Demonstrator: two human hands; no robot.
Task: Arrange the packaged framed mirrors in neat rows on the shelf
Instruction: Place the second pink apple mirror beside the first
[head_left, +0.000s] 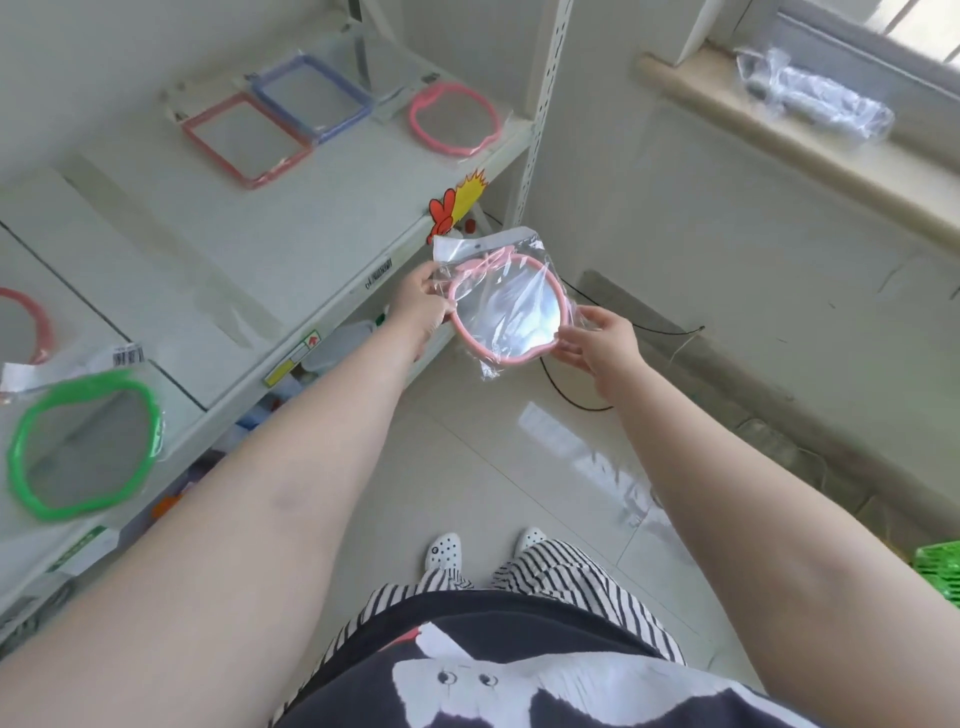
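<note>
Both arms reach forward over the tiled floor (519, 467), and between the 2 hands hangs a pink round mirror (503, 317) in a clear plastic bag, just off the front edge of the white shelf (291, 218). The left hand (420, 306) sits at the mirror's 9 o'clock side, its fingers curled round the bag and frame edge there. The right hand (602, 340) sits at about 4 o'clock, thumb and fingertips pinching the bag at the frame's rim. The mirror face tilts up toward the camera, its white header card at 12 o'clock.

On the shelf, toward 11 o'clock from the held mirror, lie 3 packaged mirrors in a row: a red rectangular mirror (247, 137), a blue rectangular mirror (311, 96) overlapping its far corner, and a pink round shelf mirror (454, 119) just beside them at the right end. Well apart, at 8 o'clock near the left edge of view, lies a green round mirror (85, 441), and above it part of a red round mirror (31, 325) shows, cut off by the frame.

A yellow and red sticker (457, 202) hangs at the shelf's front corner. A crumpled plastic wrapper (810, 93) rests on the windowsill (779, 150) at 2 o'clock.
</note>
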